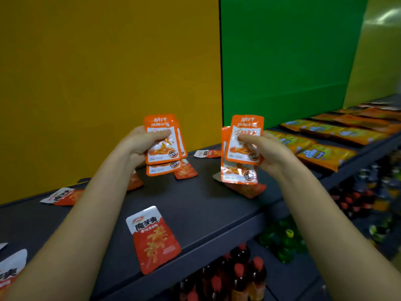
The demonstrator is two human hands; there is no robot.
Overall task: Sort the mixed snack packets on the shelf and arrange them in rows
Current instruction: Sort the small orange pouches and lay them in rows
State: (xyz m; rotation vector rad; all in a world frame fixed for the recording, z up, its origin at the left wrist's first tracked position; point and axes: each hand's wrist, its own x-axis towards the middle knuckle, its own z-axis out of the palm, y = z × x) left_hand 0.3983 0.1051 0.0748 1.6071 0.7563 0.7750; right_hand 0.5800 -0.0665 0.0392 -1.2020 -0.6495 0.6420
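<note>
A yellow panel (pixel 97 72) and a green panel (pixel 288 61) back the dark shelf (pixel 206 205), which runs from the lower left of the frame up to the right edge. Large yellow bags (pixel 325 155) already lie in rows at the right end of the shelf. Below the shelf edge, at bottom centre and right, stand bottles (pixel 238 274).

Both hands are raised over the middle of the shelf. The left hand (pixel 138 146) pinches the left stack (pixel 165 142) of orange-and-white packets, and the right hand (pixel 267 151) pinches the right stack (pixel 243 148) of the same kind. In each, the thumb lies across the front and the other fingers curl behind, mostly hidden. Both stacks stand upright with their long axes vertical and printed faces toward the camera. They are apart, with a clear gap between them, and their packets are fanned unevenly rather than squared up.

Loose red-and-white packets (pixel 153 237) lie flat on the shelf, scattered at odd angles. One is at bottom centre between the forearms, nearer the left arm. Others lie at the left and directly under both stacks. Those under the stacks take up the spot where a row of orange packets would likely go, so they probably need clearing first.
</note>
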